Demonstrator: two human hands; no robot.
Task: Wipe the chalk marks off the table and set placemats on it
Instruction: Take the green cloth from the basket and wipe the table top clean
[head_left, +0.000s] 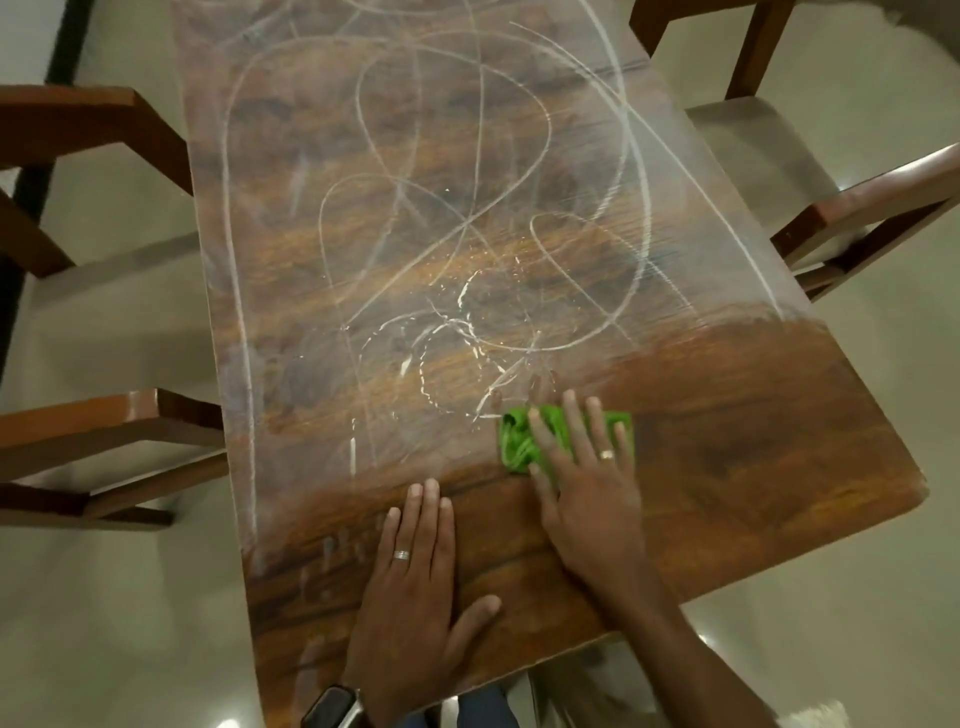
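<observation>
Wood: the table (753, 467) is brown and runs from near to far; its near right part shows bare, clean grain.
Cleaned: a patch at the near right, from roughly the cloth's line back to the near edge, looks free of chalk.
Near left: faint pale smears (332, 551) remain just left of the left hand, so that corner looks only half done.
Chalk (467, 218): white loops and long strokes cover the middle and the far part, with a hazy film over most of it; by my judgement well over half of the top is still to wipe.
Cloth (517, 441): green, bunched, lying on the table at the edge between clean and marked wood, right of centre.
Right hand (582, 467): pressed flat on the cloth, fingers straight and spread, pointing far; a ring on one finger.
Left hand (415, 582): flat on the bare wood near the near edge, fingers straight and together, thumb out to the right, holding nothing; it seems to steady the person. A ring and a watch (332, 709) show.
Placemats: none in view; that step is not yet begun.
Chairs: wooden ones (104, 421) stand at the left and right sides.
Stage: early in the wiping, as I judge it.
</observation>
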